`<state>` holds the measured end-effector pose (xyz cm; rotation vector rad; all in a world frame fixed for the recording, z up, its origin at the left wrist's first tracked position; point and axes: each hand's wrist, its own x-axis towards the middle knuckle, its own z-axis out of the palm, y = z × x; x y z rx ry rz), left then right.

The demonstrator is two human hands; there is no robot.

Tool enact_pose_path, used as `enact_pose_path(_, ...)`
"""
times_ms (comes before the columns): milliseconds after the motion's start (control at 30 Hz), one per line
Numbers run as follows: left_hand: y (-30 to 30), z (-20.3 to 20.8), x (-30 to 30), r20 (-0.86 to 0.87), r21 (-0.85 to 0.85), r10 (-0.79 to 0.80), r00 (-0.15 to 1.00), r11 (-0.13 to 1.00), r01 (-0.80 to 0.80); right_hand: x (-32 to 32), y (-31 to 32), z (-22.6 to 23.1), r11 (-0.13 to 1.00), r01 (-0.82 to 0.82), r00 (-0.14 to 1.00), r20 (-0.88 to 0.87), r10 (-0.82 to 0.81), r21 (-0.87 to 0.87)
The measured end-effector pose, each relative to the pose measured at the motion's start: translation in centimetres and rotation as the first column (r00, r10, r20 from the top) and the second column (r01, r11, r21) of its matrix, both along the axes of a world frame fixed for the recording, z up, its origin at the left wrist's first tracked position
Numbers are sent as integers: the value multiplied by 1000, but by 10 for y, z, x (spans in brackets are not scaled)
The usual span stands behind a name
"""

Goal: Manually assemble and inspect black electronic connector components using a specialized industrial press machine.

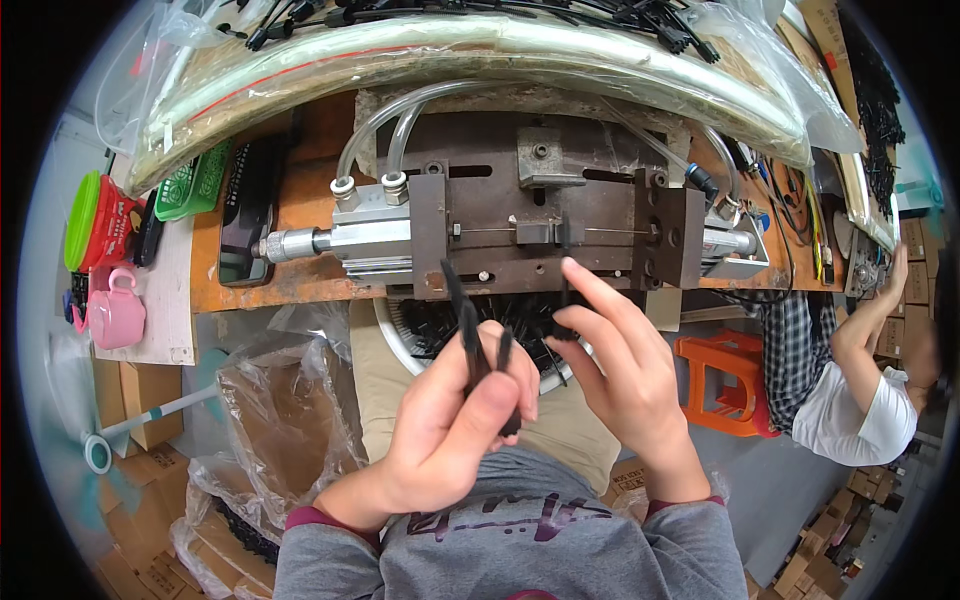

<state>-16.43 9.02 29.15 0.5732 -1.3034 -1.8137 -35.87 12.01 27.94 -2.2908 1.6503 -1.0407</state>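
Note:
My left hand (440, 435) is closed around a few slim black plastic pieces (467, 325), which stick up past the thumb and out below it. To its right, my right hand (628, 380) pinches a thin black plastic piece (566, 296) held upright, with the index finger stretched along it. That piece reaches up in front of a dark metal clamping fixture (490, 270), close to the small metal block (537, 233) at its centre. Below both hands, a white-rimmed basket (398, 345) full of black parts rests at my lap, partly hidden by the hands.
Air cylinders (375, 240) with clear hoses flank the fixture. A plastic-wrapped long bundle (480, 45) lies behind it. At left stand a pink cup (117, 308) and a green basket (192, 182). An orange stool (715, 375) and another person (850, 400) are at right; a plastic-lined carton (285, 410) sits lower left.

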Motion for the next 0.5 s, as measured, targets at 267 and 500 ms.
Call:
enact_pose_path(267,-3,-5,2,-70,191,-44,997,980,57,9,-18,7,995,98,944,-315,-98,-16)
enact_pose_path(500,-4,1,3,33,260,-60,998,964,50,8,-16,18,998,56,988,-147,-56,-1)
